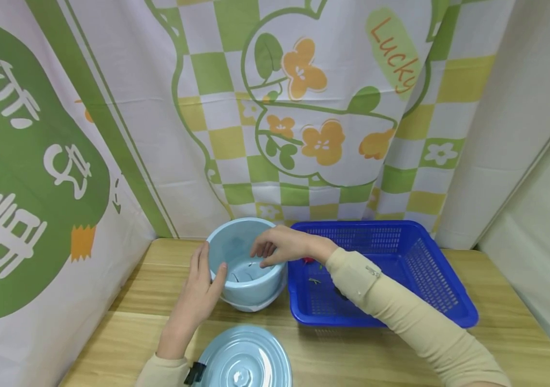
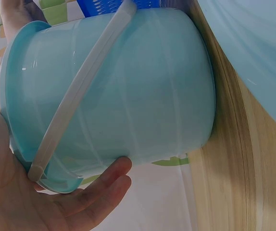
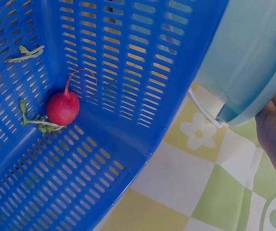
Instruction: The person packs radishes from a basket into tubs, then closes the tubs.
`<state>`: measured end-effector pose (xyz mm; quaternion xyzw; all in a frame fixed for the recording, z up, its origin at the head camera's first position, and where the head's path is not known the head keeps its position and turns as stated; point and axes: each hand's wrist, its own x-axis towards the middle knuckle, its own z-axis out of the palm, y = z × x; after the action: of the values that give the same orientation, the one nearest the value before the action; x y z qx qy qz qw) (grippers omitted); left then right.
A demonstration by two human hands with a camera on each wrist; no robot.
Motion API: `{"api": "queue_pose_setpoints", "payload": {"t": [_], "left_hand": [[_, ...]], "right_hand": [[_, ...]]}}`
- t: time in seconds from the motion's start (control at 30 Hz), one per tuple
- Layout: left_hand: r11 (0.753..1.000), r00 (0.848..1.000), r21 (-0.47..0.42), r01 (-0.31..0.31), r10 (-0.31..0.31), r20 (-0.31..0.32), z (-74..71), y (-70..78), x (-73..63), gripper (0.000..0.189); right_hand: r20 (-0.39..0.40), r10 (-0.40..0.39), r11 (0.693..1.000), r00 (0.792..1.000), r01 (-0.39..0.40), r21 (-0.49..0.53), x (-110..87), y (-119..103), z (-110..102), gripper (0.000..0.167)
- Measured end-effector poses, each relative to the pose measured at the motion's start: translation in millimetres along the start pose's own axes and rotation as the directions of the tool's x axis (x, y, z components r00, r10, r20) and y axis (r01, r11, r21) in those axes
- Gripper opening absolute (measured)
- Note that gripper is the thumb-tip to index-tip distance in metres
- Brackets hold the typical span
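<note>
A light blue bucket (image 1: 251, 296) stands upright on the table, with a few thin dark bits on its floor. My left hand (image 1: 198, 290) grips its near left rim, thumb over the edge and fingers along the outside wall. The pale carry handle (image 2: 82, 89) hangs down across the bucket's side. Over the bucket's right rim reaches my right hand (image 1: 288, 244), its loosely bent fingers inside the mouth and apart from the thumb. No object shows between them. Right beside the bucket is a blue plastic basket (image 1: 342, 321), under my right forearm; it holds a red radish (image 3: 63, 108).
A round light blue lid (image 1: 260, 360) lies near the front of the wooden table (image 1: 352, 357), beside my left wrist. Small green leafy scraps (image 3: 28, 54) lie in the basket. A patterned curtain (image 1: 236, 134) hangs close behind the bucket and basket.
</note>
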<state>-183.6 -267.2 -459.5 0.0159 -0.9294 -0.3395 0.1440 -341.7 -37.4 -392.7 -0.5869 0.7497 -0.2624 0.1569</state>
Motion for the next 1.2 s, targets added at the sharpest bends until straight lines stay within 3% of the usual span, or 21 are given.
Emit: {"api": "queue_pose_setpoints", "payload": {"t": [0.5, 0.7, 0.87, 1.03, 1.2], "left_hand": [[1.000, 1.000, -0.001, 0.005, -0.004, 0.002, -0.1, 0.1, 0.0, 0.083], [1.000, 1.000, 0.005, -0.006, 0.006, -0.006, 0.1, 0.2, 0.2, 0.083], [1.000, 1.000, 0.005, -0.013, 0.013, -0.011, -0.2, -0.4, 0.1, 0.083], [1.000, 1.000, 0.004, -0.013, 0.013, -0.014, -0.3, -0.6, 0.2, 0.082], [1.000, 1.000, 0.005, -0.005, 0.005, -0.004, -0.3, 0.3, 0.0, 0.083]], "right_hand": [[-0.013, -0.012, 1.000, 1.000, 0.012, 0.008, -1.6, 0.2, 0.4, 0.029], [-0.093, -0.049, 0.999, 0.994, 0.050, 0.012, -4.6, 4.2, 4.4, 0.023], [-0.209, -0.016, 0.980, 0.978, 0.057, 0.189, -9.3, 14.6, 8.4, 0.017], [-0.226, 0.080, 0.919, 0.971, 0.015, 0.393, -19.2, 19.1, 6.5, 0.021], [-0.267, 0.150, 0.871, 0.952, 0.001, 0.492, -32.0, 25.6, 1.3, 0.023]]}}
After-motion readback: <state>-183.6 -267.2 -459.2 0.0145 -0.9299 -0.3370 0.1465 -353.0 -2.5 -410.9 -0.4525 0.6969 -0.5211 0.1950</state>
